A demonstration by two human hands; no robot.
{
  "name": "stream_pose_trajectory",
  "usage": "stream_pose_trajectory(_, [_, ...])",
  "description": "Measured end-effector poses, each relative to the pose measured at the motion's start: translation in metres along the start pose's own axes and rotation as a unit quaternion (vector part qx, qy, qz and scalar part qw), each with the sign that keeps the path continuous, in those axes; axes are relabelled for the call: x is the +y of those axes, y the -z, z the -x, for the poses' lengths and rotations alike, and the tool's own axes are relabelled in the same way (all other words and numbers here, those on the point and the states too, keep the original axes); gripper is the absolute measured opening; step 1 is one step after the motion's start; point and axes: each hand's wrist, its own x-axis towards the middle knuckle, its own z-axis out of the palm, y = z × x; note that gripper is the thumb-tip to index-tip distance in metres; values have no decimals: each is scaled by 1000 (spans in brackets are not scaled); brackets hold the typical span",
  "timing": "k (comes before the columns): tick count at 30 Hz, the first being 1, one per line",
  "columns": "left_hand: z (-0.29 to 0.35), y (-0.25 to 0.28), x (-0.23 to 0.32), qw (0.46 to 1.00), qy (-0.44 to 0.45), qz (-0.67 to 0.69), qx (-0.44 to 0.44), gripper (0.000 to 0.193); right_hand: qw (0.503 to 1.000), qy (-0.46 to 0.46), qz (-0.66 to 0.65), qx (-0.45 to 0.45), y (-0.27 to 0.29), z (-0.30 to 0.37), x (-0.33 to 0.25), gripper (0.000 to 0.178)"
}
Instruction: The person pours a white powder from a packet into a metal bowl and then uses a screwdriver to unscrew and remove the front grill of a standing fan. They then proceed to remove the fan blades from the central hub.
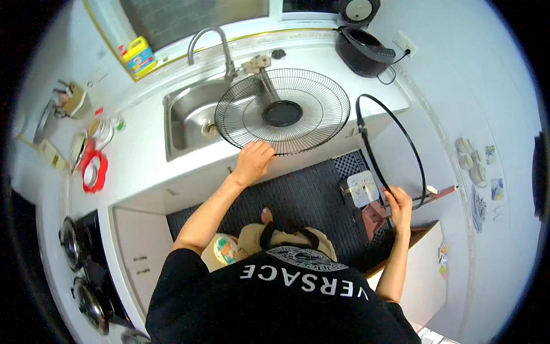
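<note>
A round black wire fan grille (309, 129) with a solid dark disc at its centre is held out over the counter's front edge and part of the sink. My left hand (255, 163) is closed on its near rim. In my right hand (399, 207), off to the right, is a thin black hoop (410, 133), likely the grille's clamp ring, with a buckle-like piece on its left side. The fingers pinch its lower part, and the hoop stands apart from the grille.
A steel sink (173, 133) with a curved faucet (213, 30) is set in the white counter (134, 166). A black rice cooker (362, 53) with its lid up stands at the back right. A yellow bottle (139, 56) rests on the windowsill. A dustpan (373, 219) and a bin are near the right wall.
</note>
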Motion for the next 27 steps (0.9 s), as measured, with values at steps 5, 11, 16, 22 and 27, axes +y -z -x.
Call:
stream_pose_trajectory(5, [-52,-64,-69,999,-29,4,-38,12,991,62,114,14,-27,-73,20,15])
stream_pose_trajectory(11, [-88,-131,-119,998,-25,-25,-44,13,991,30,132,7,-52,-148,77,15])
stream_pose_trajectory(16, [-98,-166,-145,993,9,-40,-112,16,994,29,106,-6,-74,-216,129,15])
stream_pose_trajectory(22, [-118,-186,-158,987,10,-52,-153,15,995,38,92,-13,-96,-295,190,16])
stream_pose_trajectory(27, [-120,-208,-155,984,35,-50,-168,11,997,34,59,-48,-108,-344,218,16])
